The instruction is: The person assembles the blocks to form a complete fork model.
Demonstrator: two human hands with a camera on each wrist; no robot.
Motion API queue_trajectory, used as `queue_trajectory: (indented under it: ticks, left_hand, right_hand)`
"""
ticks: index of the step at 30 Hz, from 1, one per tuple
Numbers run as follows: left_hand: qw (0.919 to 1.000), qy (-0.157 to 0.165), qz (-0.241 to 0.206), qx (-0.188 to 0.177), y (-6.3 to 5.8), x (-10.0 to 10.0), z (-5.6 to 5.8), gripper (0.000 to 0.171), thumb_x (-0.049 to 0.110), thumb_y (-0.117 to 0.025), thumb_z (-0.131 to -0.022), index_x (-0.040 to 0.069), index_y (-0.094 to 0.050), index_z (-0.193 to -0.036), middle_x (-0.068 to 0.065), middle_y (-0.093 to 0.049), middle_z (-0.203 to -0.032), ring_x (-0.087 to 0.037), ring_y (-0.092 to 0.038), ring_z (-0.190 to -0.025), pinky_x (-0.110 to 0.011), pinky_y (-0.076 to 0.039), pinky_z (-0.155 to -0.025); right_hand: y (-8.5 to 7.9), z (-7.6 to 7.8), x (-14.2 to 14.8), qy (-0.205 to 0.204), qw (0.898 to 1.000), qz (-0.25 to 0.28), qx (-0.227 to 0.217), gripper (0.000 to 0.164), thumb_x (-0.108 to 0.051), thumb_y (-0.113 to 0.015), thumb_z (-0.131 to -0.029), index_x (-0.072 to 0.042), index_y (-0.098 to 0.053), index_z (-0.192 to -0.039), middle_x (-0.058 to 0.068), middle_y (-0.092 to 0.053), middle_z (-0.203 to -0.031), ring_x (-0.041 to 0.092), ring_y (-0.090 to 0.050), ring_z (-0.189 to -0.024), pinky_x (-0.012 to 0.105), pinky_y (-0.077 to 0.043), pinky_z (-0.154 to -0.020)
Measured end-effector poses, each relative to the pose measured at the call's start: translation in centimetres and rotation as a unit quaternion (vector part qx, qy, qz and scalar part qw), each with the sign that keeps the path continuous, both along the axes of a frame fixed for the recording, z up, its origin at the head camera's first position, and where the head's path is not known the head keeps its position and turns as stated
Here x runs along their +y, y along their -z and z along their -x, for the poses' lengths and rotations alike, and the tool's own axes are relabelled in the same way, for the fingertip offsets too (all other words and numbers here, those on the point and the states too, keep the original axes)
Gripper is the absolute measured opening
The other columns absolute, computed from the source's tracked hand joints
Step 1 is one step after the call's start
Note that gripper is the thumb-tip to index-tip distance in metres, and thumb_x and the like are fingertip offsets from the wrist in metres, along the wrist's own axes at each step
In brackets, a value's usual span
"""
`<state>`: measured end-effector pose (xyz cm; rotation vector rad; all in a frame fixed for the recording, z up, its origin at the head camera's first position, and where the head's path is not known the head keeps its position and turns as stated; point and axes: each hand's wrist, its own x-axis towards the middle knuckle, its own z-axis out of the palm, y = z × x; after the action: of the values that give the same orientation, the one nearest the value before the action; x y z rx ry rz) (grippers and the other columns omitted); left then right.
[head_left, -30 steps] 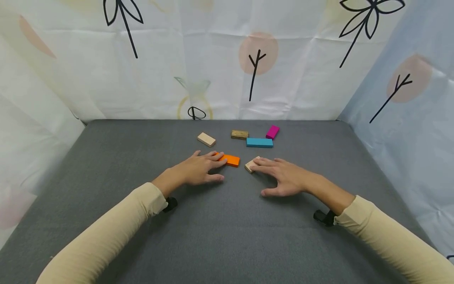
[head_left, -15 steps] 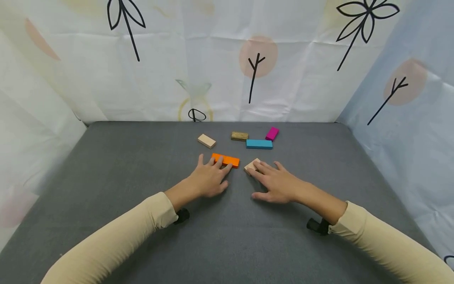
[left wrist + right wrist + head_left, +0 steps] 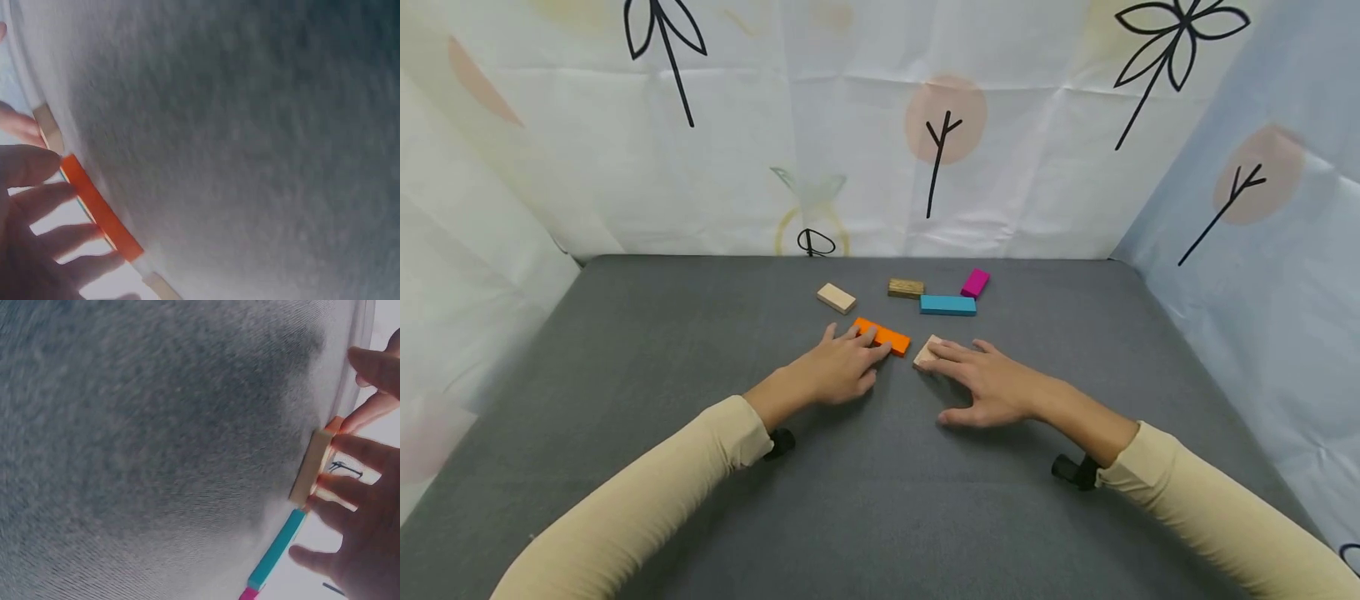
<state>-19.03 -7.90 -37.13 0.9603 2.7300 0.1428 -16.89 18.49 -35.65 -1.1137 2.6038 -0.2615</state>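
An orange block (image 3: pixel 886 336) lies flat on the grey table, turned at a slant. My left hand (image 3: pixel 835 367) rests its spread fingertips on it from above; in the left wrist view the fingers reach along the orange block (image 3: pixel 103 209). Just to the right lies a pale wooden block (image 3: pixel 927 352), partly covered by fingers of my right hand (image 3: pixel 996 385). In the right wrist view these fingers lie straight on the pale block (image 3: pixel 311 464), with the thumb apart from it. A small gap separates the orange and pale blocks.
Farther back lie a second pale block (image 3: pixel 837 297), a brown wood-grained block (image 3: pixel 906 288), a blue block (image 3: pixel 947 305) and a magenta block (image 3: pixel 975 282). A printed white cloth (image 3: pixel 865 150) hangs behind the grey table (image 3: pixel 880 500).
The orange block has turned, its right end now nearer me and its left end farther. The pale block has shifted slightly left under my right fingers. My left hand has moved right along the orange block.
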Motion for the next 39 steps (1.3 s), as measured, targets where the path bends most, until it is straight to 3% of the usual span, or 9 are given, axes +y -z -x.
queue_trajectory:
  ticks: [5,10,19,26,32,39]
  left_hand:
    - [0.9979,0.019,-0.052,-0.033,0.1,-1.1,1.3,0.045,0.021,-0.051,-0.104,0.014,-0.050,-0.148,-0.016,-0.033,-0.158,-0.037,-0.025,-0.148,-0.070,-0.023,-0.110]
    - [0.9925,0.035,-0.108,-0.046,0.6,-1.9,2.2,0.039,0.019,-0.055,-0.102,0.011,-0.059,-0.140,-0.016,-0.043,-0.153,-0.036,-0.025,-0.147,-0.066,-0.025,-0.111]
    - [0.9864,0.038,-0.150,-0.056,0.4,-2.2,3.0,0.034,0.020,-0.058,-0.100,0.008,-0.067,-0.131,-0.013,-0.044,-0.152,-0.033,-0.030,-0.146,-0.051,-0.030,-0.115]
    - [0.9814,0.032,-0.181,-0.054,0.5,-1.8,3.3,0.028,0.019,-0.061,-0.100,0.007,-0.071,-0.122,-0.014,-0.051,-0.146,-0.034,-0.034,-0.144,-0.049,-0.029,-0.116]
    - [0.9888,0.018,-0.148,0.004,0.4,-1.2,2.8,0.027,0.022,-0.063,-0.099,0.010,-0.074,-0.120,-0.012,-0.057,-0.141,-0.032,-0.044,-0.139,-0.056,-0.033,-0.111]
    - [0.9938,-0.007,-0.111,0.002,0.3,-0.7,2.2,0.039,0.030,-0.060,-0.101,0.008,-0.065,-0.132,-0.017,-0.050,-0.146,-0.032,-0.045,-0.137,-0.058,-0.034,-0.109]
  right_hand:
    - [0.4,0.2,0.3,-0.042,0.998,0.034,-0.009,0.065,-0.045,-0.068,-0.092,-0.018,-0.049,-0.148,0.008,-0.027,-0.162,0.024,-0.024,-0.150,0.064,-0.017,-0.115]
    - [0.6,0.3,0.3,-0.060,0.997,0.051,-0.023,0.062,-0.045,-0.067,-0.092,-0.019,-0.051,-0.146,0.006,-0.029,-0.162,0.023,-0.024,-0.150,0.062,-0.016,-0.117]
    - [0.6,0.2,0.2,-0.083,0.993,0.074,-0.040,0.057,-0.043,-0.067,-0.093,-0.019,-0.056,-0.143,0.006,-0.032,-0.160,0.022,-0.027,-0.149,0.060,-0.018,-0.117]
    - [0.0,0.2,-0.2,-0.075,0.993,0.086,-0.030,0.051,-0.039,-0.066,-0.095,-0.014,-0.061,-0.139,0.008,-0.040,-0.156,0.023,-0.035,-0.145,0.061,-0.016,-0.117]
    - [0.0,0.1,-0.5,-0.064,0.995,0.077,-0.008,0.057,-0.039,-0.065,-0.095,-0.006,-0.057,-0.140,0.010,-0.044,-0.153,0.025,-0.039,-0.143,0.065,-0.012,-0.116]
    - [0.4,0.0,-0.5,-0.058,0.996,0.067,-0.011,0.059,-0.037,-0.066,-0.095,-0.003,-0.055,-0.142,0.011,-0.042,-0.154,0.026,-0.036,-0.144,0.060,-0.014,-0.118]
